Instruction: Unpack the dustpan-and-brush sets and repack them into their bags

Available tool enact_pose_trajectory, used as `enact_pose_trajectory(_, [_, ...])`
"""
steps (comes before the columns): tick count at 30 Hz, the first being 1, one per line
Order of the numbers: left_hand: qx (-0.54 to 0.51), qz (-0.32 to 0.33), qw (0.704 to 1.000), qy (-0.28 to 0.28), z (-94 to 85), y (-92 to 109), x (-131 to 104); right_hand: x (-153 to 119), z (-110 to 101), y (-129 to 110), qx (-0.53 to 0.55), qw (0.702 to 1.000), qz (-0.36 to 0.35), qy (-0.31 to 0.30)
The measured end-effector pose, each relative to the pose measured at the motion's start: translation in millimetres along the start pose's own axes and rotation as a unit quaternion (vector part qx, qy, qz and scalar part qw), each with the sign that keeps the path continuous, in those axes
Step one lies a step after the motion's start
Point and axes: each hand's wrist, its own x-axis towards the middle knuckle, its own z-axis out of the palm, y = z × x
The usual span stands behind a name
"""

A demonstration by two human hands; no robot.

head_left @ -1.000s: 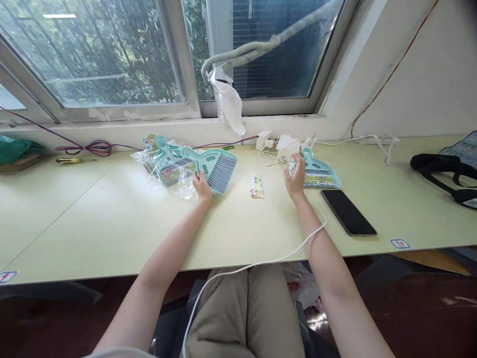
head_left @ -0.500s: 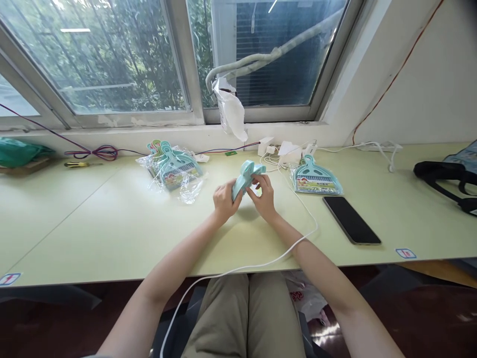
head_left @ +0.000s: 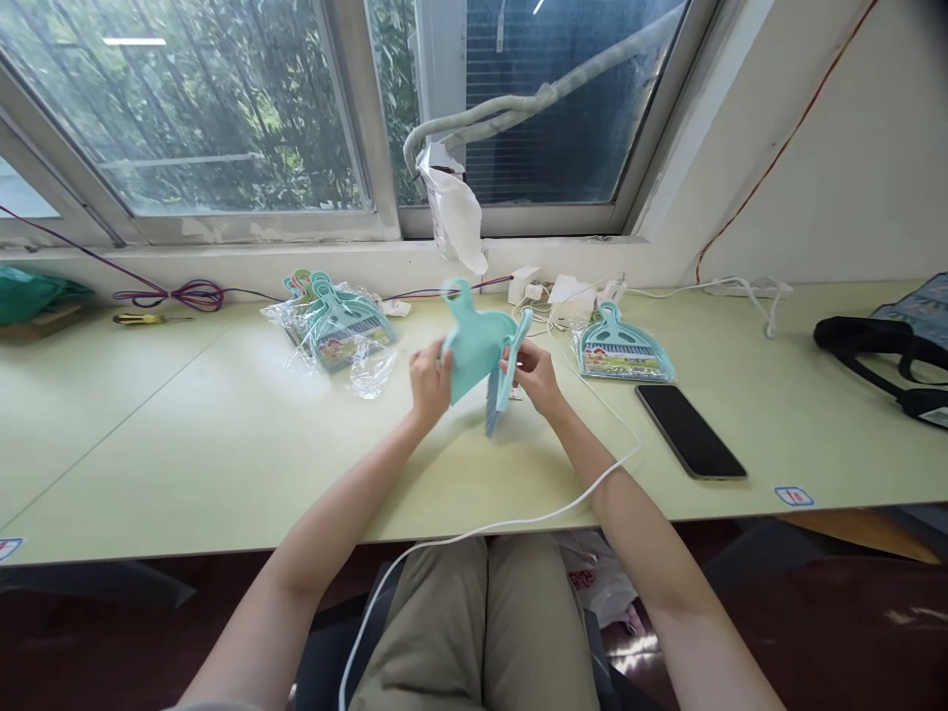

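My left hand [head_left: 431, 383] is closed on the left edge of a mint-green dustpan [head_left: 474, 346], held tilted above the table with its handle pointing up. In my right hand [head_left: 539, 377] is a matching small brush [head_left: 513, 363], turned edge-on, its blue-grey bristles [head_left: 492, 403] pointing down beside the pan. A small bit of coloured card or label shows under my right fingers. Behind and to the right lies a wrapped dustpan-and-brush set [head_left: 624, 346]. To the left, several more sets [head_left: 345, 326] lie overlapped in clear plastic.
A black phone [head_left: 690, 432] lies right of my right forearm. A white cable [head_left: 518, 523] runs across that forearm and over the table edge. White plugs and adapters [head_left: 570, 299] stand by the sill. Further off are a screwdriver [head_left: 140, 318] and a black strap [head_left: 866, 346].
The dustpan and brush, held close together before, are now apart. The pan has turned its broad face toward me, and the brush has swung to the right with its bristles showing.
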Motion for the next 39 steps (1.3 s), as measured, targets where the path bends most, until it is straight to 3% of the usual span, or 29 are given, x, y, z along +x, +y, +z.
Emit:
enact_pose_trajectory(3, [-0.038,-0.124,0.984,0.120,-7.1,-26,20,2,-9,-6,0.039,0.999,0.019,0.024])
enact_pose_trajectory(6, [-0.125,-0.226,0.956,0.141,-10.9,-54,35,8,-29,-10,0.022,0.995,0.019,0.100])
enact_pose_trajectory(8, [-0.188,-0.297,0.931,0.100,-10.9,-71,40,13,-47,-11,-0.039,0.988,0.017,0.149])
enact_pose_trajectory(10, [-0.226,-0.353,0.908,0.018,-11.4,-86,39,14,-65,-12,-0.126,0.978,0.024,0.167])
enact_pose_trajectory(12, [-0.239,-0.370,0.895,-0.076,-13.9,-96,36,14,-79,-12,-0.253,0.959,0.077,0.106])
enact_pose_trajectory(15, [-0.208,-0.357,0.887,-0.206,-19.4,-97,32,10,-85,-11,-0.474,0.857,0.200,-0.026])
enact_pose_trajectory(17, [-0.160,-0.339,0.889,-0.263,-20.4,-92,31,8,-81,-8,-0.559,0.788,0.243,-0.085])
enact_pose_trajectory(20, [-0.067,-0.284,0.908,-0.302,-15.9,-83,29,7,-71,-2,-0.612,0.740,0.256,-0.112])
enact_pose_trajectory(25, [-0.019,-0.177,0.931,-0.318,-8.1,-77,26,7,-62,5,-0.642,0.722,0.237,-0.101])
enact_pose_trajectory(31, [-0.011,-0.181,0.930,-0.321,-9.6,-74,24,5,-63,-2,-0.592,0.757,0.252,-0.115])
enact_pose_trajectory(39, [-0.056,-0.186,0.925,-0.325,-6.4,-86,24,6,-59,2,-0.659,0.720,0.216,-0.012])
